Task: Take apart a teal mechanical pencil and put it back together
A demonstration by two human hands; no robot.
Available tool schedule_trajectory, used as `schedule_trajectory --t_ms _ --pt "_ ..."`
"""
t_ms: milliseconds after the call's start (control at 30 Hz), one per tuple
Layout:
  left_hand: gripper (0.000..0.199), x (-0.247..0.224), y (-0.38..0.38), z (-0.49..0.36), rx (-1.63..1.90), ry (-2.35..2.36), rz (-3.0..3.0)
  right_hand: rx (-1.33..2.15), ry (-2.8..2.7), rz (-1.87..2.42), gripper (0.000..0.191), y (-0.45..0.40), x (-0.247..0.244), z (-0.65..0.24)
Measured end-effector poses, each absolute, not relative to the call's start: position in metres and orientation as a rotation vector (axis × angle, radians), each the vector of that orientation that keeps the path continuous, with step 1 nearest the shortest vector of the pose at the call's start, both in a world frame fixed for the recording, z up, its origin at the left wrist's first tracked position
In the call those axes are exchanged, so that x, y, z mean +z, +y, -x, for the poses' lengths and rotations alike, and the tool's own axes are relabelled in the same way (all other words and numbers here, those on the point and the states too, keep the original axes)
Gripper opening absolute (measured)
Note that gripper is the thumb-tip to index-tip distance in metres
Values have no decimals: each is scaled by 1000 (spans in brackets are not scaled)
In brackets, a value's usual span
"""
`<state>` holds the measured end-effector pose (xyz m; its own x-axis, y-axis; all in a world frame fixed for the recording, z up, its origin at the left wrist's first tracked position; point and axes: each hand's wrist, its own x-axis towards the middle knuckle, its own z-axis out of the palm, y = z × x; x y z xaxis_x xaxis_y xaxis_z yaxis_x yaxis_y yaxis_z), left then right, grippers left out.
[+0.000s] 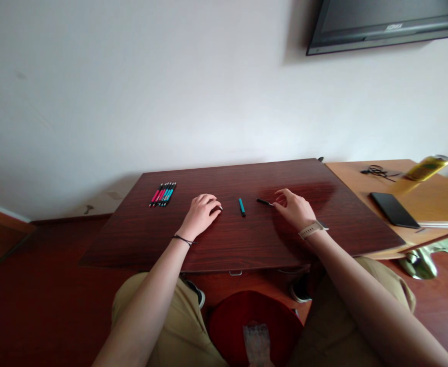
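Observation:
My left hand (204, 210) is over the table with its fingers curled together; a small pale bit shows at the fingertips, too small to name. To its right a short teal pen barrel (241, 206) with a black end lies on the table, touched by neither hand. My right hand (293, 208) has its thumb and fingertips at the silvery end of a slim black pen part (264, 202), which points left toward the teal barrel. At the table's left, several pens (163, 194) lie side by side in a row, some pink and black, others teal and black.
The dark wooden table (224, 244) stands against a white wall. A lighter wooden table (438, 201) adjoins on the right, with a black phone (394, 209), a coiled cable (378, 172) and a yellow can (428, 168). A television (392, 25) hangs above. A red stool (224, 321) is below.

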<state>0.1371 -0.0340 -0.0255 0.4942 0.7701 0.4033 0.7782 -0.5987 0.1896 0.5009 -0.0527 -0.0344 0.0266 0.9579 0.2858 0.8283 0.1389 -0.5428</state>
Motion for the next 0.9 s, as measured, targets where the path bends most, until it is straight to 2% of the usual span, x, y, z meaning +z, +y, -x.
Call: schedule_trajectory --t_ms 900 --pt "17 -34 -30 -145 -704 -1316 2748 273 -1844 1723 25 -53 -35 -495"
